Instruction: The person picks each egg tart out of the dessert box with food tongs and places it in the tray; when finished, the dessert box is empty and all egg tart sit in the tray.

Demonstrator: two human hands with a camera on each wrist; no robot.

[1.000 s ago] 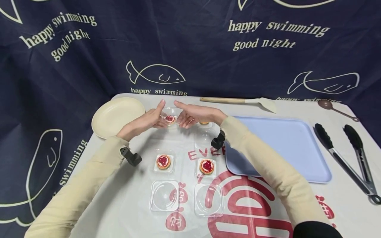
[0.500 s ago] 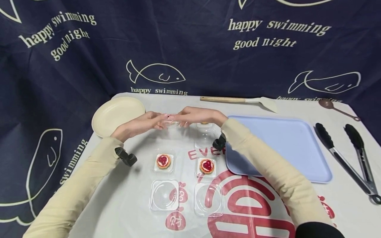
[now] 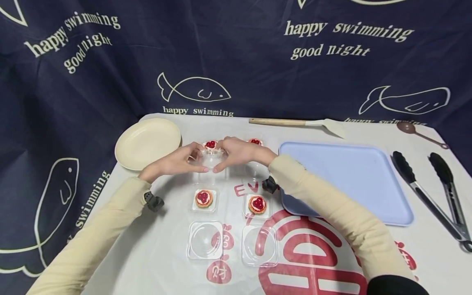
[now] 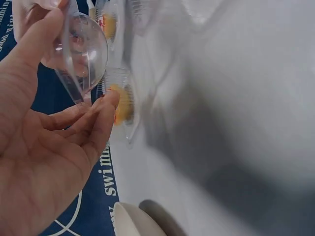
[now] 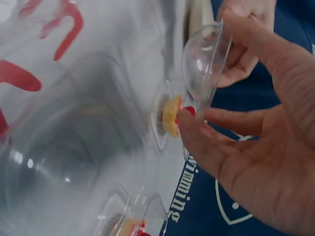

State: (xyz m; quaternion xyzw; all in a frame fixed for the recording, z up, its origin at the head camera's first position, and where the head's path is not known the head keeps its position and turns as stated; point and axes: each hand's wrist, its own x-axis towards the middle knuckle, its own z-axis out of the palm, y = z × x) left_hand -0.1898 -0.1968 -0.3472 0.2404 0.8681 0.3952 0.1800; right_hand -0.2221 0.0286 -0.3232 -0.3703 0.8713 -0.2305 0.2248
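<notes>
Both hands hold a clear domed plastic lid (image 3: 212, 161) between them at the back left of the table. My left hand (image 3: 177, 161) grips its left edge, thumb on the near side. On the opposite edge, my right hand (image 3: 241, 155) grips it the same way. The lid stands tilted in both wrist views, its dome (image 5: 202, 59) bulging toward the near side. Right behind it, a small tart (image 3: 210, 145) with red topping sits in a clear plastic base. The left wrist view shows that tart's yellow crust (image 4: 125, 105) just past the fingertips.
Another boxed tart (image 3: 255, 141) and a clear lid (image 3: 255, 171) lie by my right wrist. Two tarts (image 3: 204, 198) sit nearer, with clear lids (image 3: 205, 241) before them. Around stand a cream plate (image 3: 147, 143), blue tray (image 3: 346, 180), spatula (image 3: 280, 122), brown spoon (image 3: 406, 127) and tongs (image 3: 433, 209).
The hands first came together over the tart, thumbs raised and then level. Now their thumbs point down on the near side, and the lid stands in front of the tart.
</notes>
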